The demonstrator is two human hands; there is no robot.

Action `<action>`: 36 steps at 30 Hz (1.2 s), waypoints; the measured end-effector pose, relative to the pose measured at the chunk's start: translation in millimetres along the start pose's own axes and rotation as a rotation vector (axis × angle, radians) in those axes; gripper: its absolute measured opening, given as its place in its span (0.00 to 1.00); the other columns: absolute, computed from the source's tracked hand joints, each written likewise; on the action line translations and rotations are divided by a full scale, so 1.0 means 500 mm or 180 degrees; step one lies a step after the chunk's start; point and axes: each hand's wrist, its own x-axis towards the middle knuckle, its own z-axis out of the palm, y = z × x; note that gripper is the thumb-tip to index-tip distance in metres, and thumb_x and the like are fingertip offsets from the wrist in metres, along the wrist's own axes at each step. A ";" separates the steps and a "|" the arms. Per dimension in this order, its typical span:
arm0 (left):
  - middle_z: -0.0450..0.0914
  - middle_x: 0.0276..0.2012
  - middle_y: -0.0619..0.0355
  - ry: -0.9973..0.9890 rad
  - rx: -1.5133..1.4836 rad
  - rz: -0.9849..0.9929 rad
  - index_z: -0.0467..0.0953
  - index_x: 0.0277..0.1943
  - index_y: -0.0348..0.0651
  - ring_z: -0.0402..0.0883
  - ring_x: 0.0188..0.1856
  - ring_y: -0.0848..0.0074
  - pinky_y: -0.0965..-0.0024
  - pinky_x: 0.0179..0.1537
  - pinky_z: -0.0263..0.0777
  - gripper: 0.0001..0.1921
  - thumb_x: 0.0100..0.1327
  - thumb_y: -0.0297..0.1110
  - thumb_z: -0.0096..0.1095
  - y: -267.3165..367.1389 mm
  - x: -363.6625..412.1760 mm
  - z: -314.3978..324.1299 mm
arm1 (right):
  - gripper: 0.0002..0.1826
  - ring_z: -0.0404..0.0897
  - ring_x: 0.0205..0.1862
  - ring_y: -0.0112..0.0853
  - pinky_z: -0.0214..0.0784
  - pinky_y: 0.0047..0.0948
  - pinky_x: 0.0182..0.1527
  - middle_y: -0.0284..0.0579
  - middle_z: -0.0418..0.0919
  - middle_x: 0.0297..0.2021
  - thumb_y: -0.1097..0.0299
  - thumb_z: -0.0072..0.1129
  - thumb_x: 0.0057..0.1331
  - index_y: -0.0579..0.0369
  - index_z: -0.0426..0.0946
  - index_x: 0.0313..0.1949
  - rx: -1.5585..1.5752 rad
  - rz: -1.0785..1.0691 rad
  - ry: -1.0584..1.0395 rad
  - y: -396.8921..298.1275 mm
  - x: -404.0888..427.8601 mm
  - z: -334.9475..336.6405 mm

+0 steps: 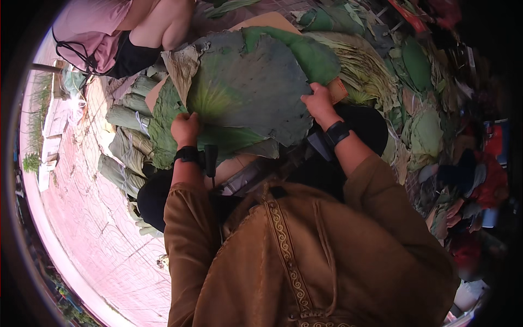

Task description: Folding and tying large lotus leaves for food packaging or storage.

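Observation:
A large grey-green lotus leaf (261, 81) is spread out in front of me, its pale yellow-green centre towards the left. My left hand (186, 127) is closed on the leaf's lower left edge, and my right hand (320, 102) pinches its right edge. Under it and around its edges show more leaves, among them a brighter green leaf (320, 57) at the upper right. A dry, folded brownish leaf (179, 73) lies at its upper left corner. Pieces of tan cardboard (269, 21) stick out behind the leaves.
Rolled leaf bundles tied with string (120, 173) lie to the left on the paving. A fanned stack of drying leaves (363, 65) and further bundles (425, 131) lie to the right. One person (143, 32) sits close at the upper left; another (470, 175) is at the right.

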 end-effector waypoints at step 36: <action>0.64 0.53 0.47 -0.0986 0.0809 0.2016 0.64 0.55 0.47 0.63 0.53 0.57 0.59 0.54 0.57 0.30 0.49 0.48 0.58 0.191 -0.175 0.095 | 0.16 0.73 0.19 0.28 0.64 0.29 0.23 0.44 0.74 0.18 0.65 0.64 0.45 0.67 0.72 0.22 0.2468 0.0651 0.0821 -0.019 -0.038 0.066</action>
